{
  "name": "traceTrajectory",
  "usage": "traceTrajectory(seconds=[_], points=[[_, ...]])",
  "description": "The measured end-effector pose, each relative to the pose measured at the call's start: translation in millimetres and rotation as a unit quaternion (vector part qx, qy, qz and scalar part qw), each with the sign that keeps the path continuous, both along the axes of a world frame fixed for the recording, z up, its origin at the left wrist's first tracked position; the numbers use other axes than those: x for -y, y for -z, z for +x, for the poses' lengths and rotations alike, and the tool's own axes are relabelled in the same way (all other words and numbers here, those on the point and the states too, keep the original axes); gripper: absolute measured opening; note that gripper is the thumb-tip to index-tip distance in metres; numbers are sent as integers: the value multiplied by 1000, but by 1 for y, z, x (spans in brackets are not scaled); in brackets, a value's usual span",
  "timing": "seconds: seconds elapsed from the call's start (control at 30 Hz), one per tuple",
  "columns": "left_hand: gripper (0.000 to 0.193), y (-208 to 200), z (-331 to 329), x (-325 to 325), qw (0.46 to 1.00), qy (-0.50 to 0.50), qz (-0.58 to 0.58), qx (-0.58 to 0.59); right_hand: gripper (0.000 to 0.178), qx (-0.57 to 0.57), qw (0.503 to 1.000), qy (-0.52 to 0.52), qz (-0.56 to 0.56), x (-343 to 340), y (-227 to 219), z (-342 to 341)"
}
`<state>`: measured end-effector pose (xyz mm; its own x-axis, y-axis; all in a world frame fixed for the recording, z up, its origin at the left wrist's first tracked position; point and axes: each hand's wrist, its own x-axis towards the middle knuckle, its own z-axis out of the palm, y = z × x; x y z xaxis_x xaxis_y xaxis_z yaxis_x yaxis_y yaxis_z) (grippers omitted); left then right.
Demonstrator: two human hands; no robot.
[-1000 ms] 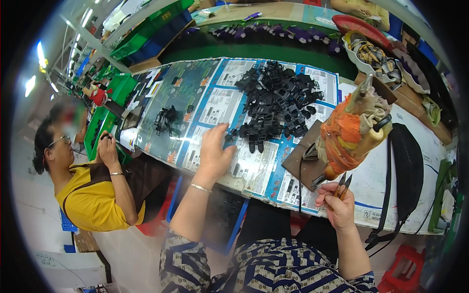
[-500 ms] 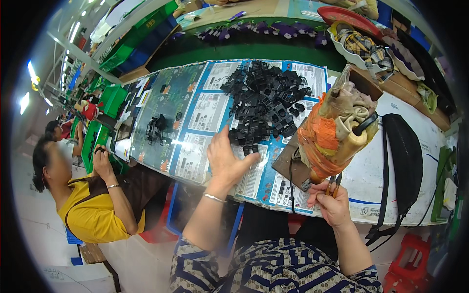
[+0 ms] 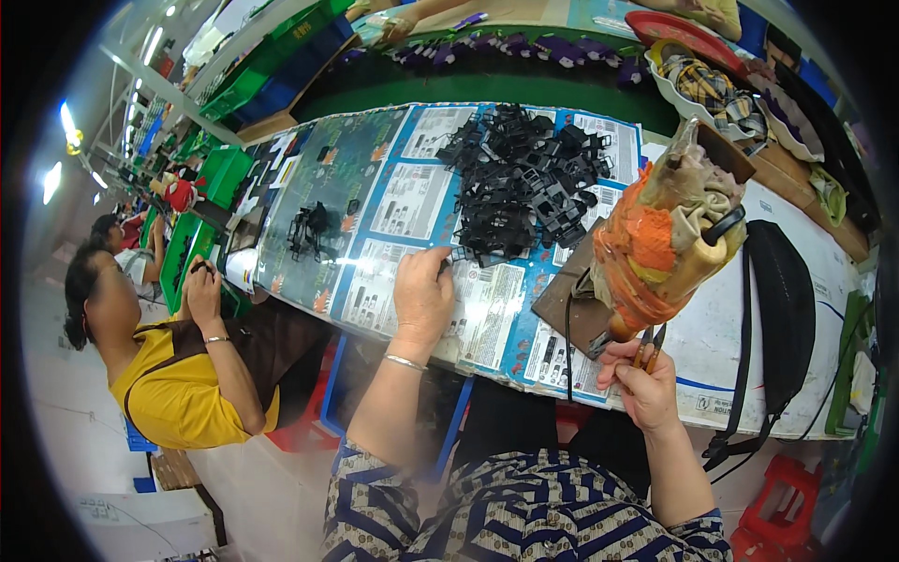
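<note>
A heap of black plastic parts (image 3: pixel 529 187), small and frame-like, lies on the printed table cover. At its near left edge my left hand (image 3: pixel 423 295) is closed, with a small black plastic part (image 3: pixel 445 266) pinched between thumb and fingers. My right hand (image 3: pixel 646 386) is closed around a small two-pronged tool (image 3: pixel 650 348) with orange and dark prongs; its exact kind is unclear. Just beyond that hand stands a bundle wrapped in orange and beige cloth (image 3: pixel 646 239), on a brown board (image 3: pixel 562 304). A smaller cluster of black parts (image 3: pixel 309 231) sits to the left.
A black bag with a strap (image 3: pixel 782 309) lies on the right. White bowls with cloth (image 3: pixel 707 98) stand at the far right. Purple pieces (image 3: pixel 524 49) line the green strip beyond the table. At left, a person in yellow (image 3: pixel 192 375) works beside green bins (image 3: pixel 225 176).
My left hand has gone from spread fingers at the heap's edge to a pinch on a black part, drawn slightly toward me. My right hand keeps its grip. The view has shifted slightly.
</note>
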<state>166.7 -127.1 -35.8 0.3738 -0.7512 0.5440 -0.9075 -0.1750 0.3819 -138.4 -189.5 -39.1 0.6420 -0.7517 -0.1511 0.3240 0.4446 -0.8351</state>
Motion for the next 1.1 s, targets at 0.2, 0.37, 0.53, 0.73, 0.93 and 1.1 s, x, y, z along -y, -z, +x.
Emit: traceTrajectory(seconds=[0.2,0.37,0.53,0.73,0.93,1.1], points=[[22,-5,13,-54,981,-53,-23,-187,24,5,1000,-1,-2,0,5,-2],[20,-10,16,-128,940,-126,-51,-312,25,18,1000,4,-19,1,2,-2],[19,37,19,-200,888,-237,-8,-393,26,5,999,4,-31,-1,3,0],[21,86,13,-248,854,-307,34,-420,27,9,999,6,-40,-2,7,-3],[26,90,2,-266,731,-410,-21,-544,26,11,999,10,-49,0,7,-3],[27,103,4,-277,689,-426,-9,-586,25,20,999,11,-45,-1,4,-2]])
